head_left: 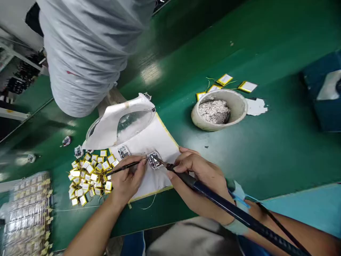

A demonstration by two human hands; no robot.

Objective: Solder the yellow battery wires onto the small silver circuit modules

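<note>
My right hand point(198, 174) grips a soldering iron point(213, 201) like a pen, and its tip reaches onto a small device with an exposed circuit board point(154, 160). In my left hand point(129, 177) is a pair of dark tweezers point(124, 167), pointing at the left edge of that device. The device lies on a white sheet point(145, 183) with yellow edges. A second open device point(124, 152) rests just beyond my left fingers. Close to my left hand lies a heap of small yellow-edged battery cells point(92, 174).
A pot of metal shavings point(218, 110) stands at right, with several batteries point(247, 86) behind it. A white-framed clear shield point(133, 121) leans at the sheet's far end. A grey sleeve point(87, 53) hangs over the upper left. Clear trays point(28, 213) sit lower left, a blue box point(323, 92) far right.
</note>
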